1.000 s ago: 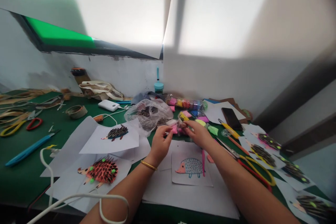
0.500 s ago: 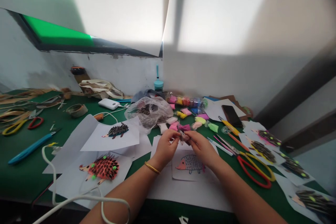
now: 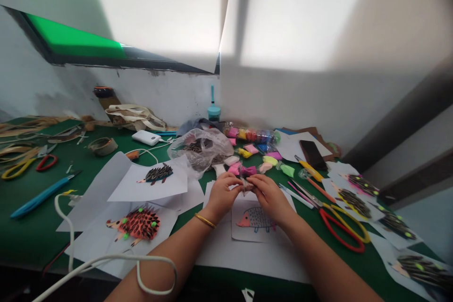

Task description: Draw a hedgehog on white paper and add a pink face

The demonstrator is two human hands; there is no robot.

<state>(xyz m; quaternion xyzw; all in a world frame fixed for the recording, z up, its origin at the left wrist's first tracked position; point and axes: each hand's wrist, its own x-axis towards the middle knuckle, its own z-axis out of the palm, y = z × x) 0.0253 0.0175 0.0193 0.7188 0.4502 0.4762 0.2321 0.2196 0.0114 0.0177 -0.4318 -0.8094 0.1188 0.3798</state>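
Between my two hands is a small crinkled packet (image 3: 247, 186), pale brownish pink and partly clear; its contents are hard to make out. My left hand (image 3: 223, 197), with a gold bangle at the wrist, pinches its left side. The fingers of my right hand (image 3: 269, 198) close on its right side. Below them lies a card with a drawn hedgehog (image 3: 257, 218), pink-faced with a dotted body, on white paper (image 3: 244, 259). Just beyond my fingertips are soft clay packets, among them a magenta one (image 3: 248, 170) and a pink one (image 3: 234, 168).
Large red-and-yellow scissors (image 3: 341, 226) and pens lie to the right, near several hedgehog pictures (image 3: 356, 204). A clear bag of dark pieces (image 3: 200, 148) stands behind. At left are a red hedgehog (image 3: 139, 224), a white cable (image 3: 116, 257) and a blue cutter (image 3: 40, 200).
Both hands stay together at the packet, with only slight finger movement. The whole view has shifted very slightly.
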